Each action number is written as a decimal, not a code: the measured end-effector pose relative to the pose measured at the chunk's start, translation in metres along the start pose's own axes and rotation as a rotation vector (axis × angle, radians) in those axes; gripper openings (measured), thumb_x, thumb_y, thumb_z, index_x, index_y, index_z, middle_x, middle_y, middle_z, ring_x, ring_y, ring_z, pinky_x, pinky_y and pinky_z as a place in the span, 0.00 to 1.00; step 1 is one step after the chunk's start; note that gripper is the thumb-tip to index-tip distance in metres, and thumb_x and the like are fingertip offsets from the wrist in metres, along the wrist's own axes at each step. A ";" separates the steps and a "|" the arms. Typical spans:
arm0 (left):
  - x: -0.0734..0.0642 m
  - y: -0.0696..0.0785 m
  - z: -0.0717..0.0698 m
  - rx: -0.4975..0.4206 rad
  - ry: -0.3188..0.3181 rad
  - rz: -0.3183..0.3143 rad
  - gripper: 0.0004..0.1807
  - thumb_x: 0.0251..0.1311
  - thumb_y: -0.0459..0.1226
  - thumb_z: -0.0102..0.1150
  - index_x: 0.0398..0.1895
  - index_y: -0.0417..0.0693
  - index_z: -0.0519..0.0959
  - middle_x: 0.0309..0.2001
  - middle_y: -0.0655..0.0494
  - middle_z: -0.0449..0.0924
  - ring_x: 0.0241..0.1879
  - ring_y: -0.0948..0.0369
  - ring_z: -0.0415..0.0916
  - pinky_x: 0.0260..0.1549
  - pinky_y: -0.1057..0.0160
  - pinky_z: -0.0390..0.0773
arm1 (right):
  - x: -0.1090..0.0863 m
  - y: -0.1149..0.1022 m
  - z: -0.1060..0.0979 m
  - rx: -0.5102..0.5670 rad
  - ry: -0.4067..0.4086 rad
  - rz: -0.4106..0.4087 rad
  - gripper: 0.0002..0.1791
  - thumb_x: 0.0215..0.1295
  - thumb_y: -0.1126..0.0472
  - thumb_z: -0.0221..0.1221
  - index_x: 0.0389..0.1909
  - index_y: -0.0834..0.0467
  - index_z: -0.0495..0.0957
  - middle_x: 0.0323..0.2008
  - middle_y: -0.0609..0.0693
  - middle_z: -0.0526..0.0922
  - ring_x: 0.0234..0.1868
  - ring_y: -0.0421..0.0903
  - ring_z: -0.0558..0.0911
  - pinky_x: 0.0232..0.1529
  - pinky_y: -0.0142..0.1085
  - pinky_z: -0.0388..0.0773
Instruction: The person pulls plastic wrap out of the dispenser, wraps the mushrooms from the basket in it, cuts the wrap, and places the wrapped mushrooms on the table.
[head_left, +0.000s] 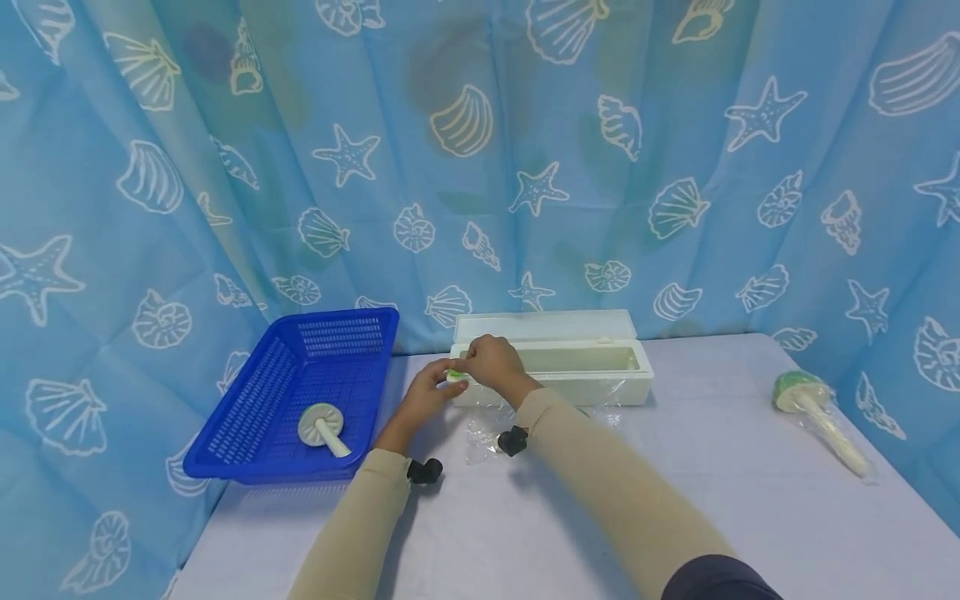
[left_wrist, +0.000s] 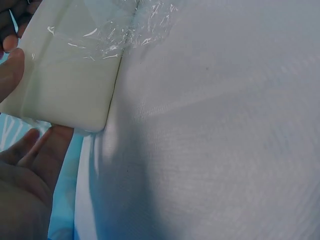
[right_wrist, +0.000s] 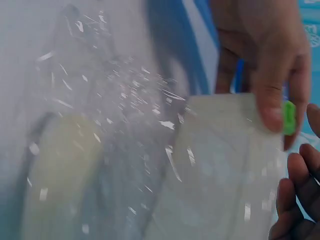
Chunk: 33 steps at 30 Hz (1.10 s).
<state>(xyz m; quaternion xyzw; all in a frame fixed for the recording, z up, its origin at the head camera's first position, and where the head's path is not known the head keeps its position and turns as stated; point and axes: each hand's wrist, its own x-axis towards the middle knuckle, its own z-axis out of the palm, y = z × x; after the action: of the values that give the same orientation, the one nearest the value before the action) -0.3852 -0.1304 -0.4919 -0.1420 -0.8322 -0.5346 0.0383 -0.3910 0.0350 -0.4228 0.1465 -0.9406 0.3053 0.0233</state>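
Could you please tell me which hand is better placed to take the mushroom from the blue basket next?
Probably the left hand: it is nearer the blue basket and its mushroom, though occupied at the wrap dispenser. The right hand would likely have to reach across the left.

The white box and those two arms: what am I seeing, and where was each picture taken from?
No robot here, just a person. The wide picture is from a head camera, the close ones from black cameras at the wrists. The left hand grips the end of the white box, beside a small green piece; whether the right hand holds anything is hard to tell. The box stands, lid open, on a white table, clear film at its front. A blue basket holds a mushroom-shaped thing; a green-capped one, wrapped, lies far right.
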 end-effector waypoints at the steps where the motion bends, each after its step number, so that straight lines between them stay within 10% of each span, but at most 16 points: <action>1: 0.000 0.000 0.000 0.005 0.002 0.007 0.23 0.59 0.34 0.66 0.58 0.41 0.77 0.69 0.39 0.61 0.68 0.43 0.58 0.62 0.42 0.60 | 0.000 -0.001 0.003 -0.004 0.008 0.012 0.22 0.62 0.43 0.63 0.17 0.55 0.76 0.12 0.45 0.70 0.15 0.41 0.66 0.17 0.34 0.63; 33: 0.006 -0.004 -0.009 -0.017 -0.035 -0.023 0.22 0.55 0.37 0.70 0.54 0.43 0.79 0.74 0.45 0.53 0.64 0.41 0.65 0.61 0.44 0.64 | 0.005 0.000 0.019 -0.020 0.034 0.081 0.22 0.58 0.44 0.66 0.14 0.54 0.74 0.12 0.45 0.70 0.16 0.43 0.68 0.19 0.36 0.63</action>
<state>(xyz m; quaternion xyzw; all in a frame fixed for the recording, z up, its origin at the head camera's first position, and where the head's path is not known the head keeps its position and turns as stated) -0.3927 -0.1390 -0.4901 -0.1420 -0.8299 -0.5393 0.0161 -0.3950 0.0230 -0.4375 0.1026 -0.9482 0.2992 0.0285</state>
